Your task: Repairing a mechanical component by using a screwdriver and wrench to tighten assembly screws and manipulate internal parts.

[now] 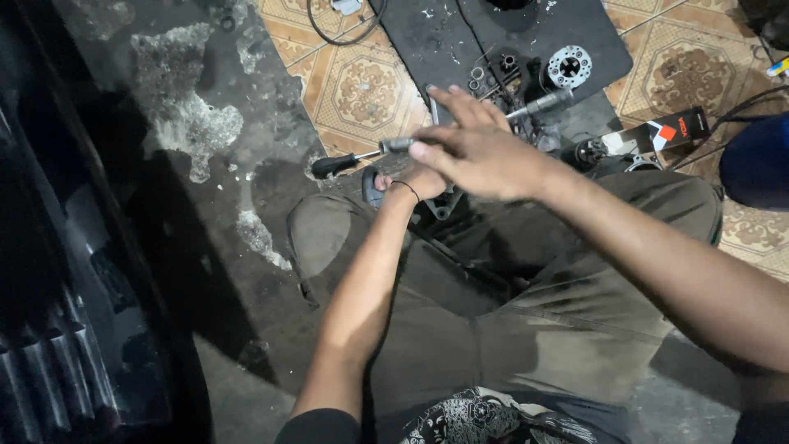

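Right hand [477, 152] loosely curled over a long metal tool [460, 127] — left hand [421, 182] just beneath it, grip hidden.

Hands: two, a left hand [421, 182] and a right hand [477, 148]
Long-handled tools: one ratchet wrench [460, 127]
Round toothed metal parts: one [569, 66]
Small boxes: one [670, 131]
Dark mats: one [444, 37]
Small rings and washers: several, too small to count
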